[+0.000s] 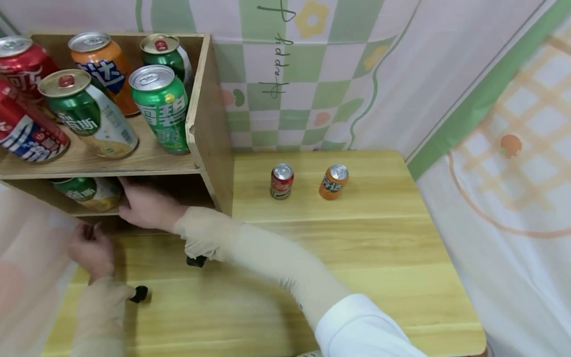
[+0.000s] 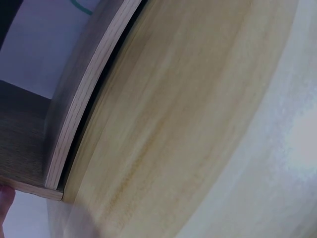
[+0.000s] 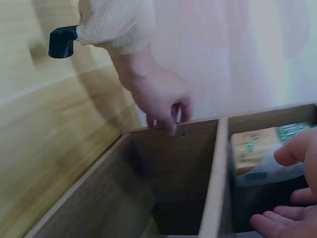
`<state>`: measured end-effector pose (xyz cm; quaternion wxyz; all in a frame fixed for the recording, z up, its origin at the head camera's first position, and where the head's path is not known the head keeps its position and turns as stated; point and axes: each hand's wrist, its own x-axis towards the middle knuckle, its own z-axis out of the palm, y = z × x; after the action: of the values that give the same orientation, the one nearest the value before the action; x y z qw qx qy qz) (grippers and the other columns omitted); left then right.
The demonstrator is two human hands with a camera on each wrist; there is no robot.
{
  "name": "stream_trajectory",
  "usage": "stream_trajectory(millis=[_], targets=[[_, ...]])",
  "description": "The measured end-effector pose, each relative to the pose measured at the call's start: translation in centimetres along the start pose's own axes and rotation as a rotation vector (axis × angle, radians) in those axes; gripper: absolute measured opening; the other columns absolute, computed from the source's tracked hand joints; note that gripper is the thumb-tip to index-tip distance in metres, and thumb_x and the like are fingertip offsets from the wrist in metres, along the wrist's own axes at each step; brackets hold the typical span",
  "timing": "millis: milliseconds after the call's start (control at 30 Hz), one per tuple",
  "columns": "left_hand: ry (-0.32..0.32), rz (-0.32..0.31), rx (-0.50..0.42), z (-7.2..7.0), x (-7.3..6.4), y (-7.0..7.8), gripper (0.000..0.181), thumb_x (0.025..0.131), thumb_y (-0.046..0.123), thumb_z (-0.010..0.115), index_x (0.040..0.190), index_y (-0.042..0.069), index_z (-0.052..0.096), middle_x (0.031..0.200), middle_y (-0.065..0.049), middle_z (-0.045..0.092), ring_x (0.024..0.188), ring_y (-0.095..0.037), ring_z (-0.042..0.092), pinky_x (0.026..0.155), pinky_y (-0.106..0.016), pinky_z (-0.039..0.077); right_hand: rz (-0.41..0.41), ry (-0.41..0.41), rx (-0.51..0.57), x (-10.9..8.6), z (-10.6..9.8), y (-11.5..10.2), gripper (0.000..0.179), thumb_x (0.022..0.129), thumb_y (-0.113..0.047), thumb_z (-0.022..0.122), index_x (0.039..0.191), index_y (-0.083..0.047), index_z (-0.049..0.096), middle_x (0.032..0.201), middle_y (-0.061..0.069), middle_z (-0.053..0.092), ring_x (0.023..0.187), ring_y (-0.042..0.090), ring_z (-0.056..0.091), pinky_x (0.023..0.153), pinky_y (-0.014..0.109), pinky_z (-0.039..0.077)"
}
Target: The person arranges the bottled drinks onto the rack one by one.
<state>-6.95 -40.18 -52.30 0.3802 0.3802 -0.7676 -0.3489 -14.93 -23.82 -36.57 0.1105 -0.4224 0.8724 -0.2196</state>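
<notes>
My right hand (image 1: 149,203) reaches into the middle compartment of a wooden shelf (image 1: 214,124). Beside it lies or leans a green and white drink can (image 1: 107,193), partly hidden by the board above. In the right wrist view the thumb and fingers of that hand (image 3: 297,198) are spread near the can (image 3: 255,148), not closed round it. My left hand (image 1: 93,250) is at the shelf's lower left corner. Seen from the right wrist, the left hand (image 3: 161,99) grips the edge of the side panel with bent fingers.
Several drink cans stand on the upper tier, among them a green can (image 1: 160,109), an orange can (image 1: 107,69) and a red can (image 1: 27,124). A small red can (image 1: 282,182) and a small orange can (image 1: 333,182) stand on the wooden table (image 1: 357,277), right of the shelf.
</notes>
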Motion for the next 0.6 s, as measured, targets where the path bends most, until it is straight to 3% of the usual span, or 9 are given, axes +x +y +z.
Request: stream_trajectory(millis=[100,200,300,467,600], targets=[[0.006,-0.001,-0.008,-0.1,-0.1,0.0,0.023,0.098,0.013,0.059,0.105,-0.007,0.068,0.087,0.005,0.064,0.081,0.009,0.05,0.078,-0.008,0.039,-0.074,-0.023,0.031,-1.6,-0.9,0.3,0.073,0.102,-0.025,0.056,0.162,-0.011,0.019,0.098,-0.004,0.067,0.069,0.004,0.054,0.068,0.014,0.043],[0.017,-0.008,-0.016,-0.3,-0.1,-0.1,0.021,0.097,0.012,0.061,0.102,-0.008,0.067,0.079,0.026,0.05,0.078,0.012,0.047,0.076,-0.008,0.037,-0.159,-0.038,0.051,-3.4,-1.6,0.7,0.066,0.101,-0.025,0.057,0.159,-0.011,0.029,0.133,-0.002,0.061,0.103,0.001,0.058,0.089,0.009,0.041],[0.018,-0.003,-0.024,-0.3,-0.1,-0.2,0.02,0.096,0.009,0.062,0.099,-0.01,0.066,0.075,0.029,0.047,0.073,0.016,0.042,0.074,-0.008,0.035,-0.239,-0.045,0.078,-5.3,-2.2,1.4,0.06,0.102,-0.024,0.057,0.156,-0.011,0.034,0.151,-0.001,0.047,0.132,0.002,0.044,0.103,0.006,0.03],[0.01,-0.001,-0.043,-0.1,-0.1,-0.2,0.019,0.095,0.007,0.062,0.098,-0.012,0.065,0.074,0.029,0.045,0.071,0.02,0.038,0.074,-0.007,0.035,-0.414,-0.022,0.149,-8.3,-3.3,3.2,0.049,0.102,-0.016,0.055,0.15,-0.007,0.045,0.149,0.002,0.049,0.138,0.002,0.039,0.11,0.006,0.021],[0.007,-0.024,-0.053,0.0,-0.1,0.0,0.018,0.095,0.008,0.062,0.098,-0.009,0.066,0.071,0.038,0.039,0.072,0.019,0.039,0.075,-0.006,0.037,-0.516,0.023,0.239,-10.8,-4.2,4.7,0.043,0.101,-0.01,0.055,0.144,-0.003,0.051,0.144,0.007,0.055,0.136,0.007,0.045,0.112,0.01,0.024]])
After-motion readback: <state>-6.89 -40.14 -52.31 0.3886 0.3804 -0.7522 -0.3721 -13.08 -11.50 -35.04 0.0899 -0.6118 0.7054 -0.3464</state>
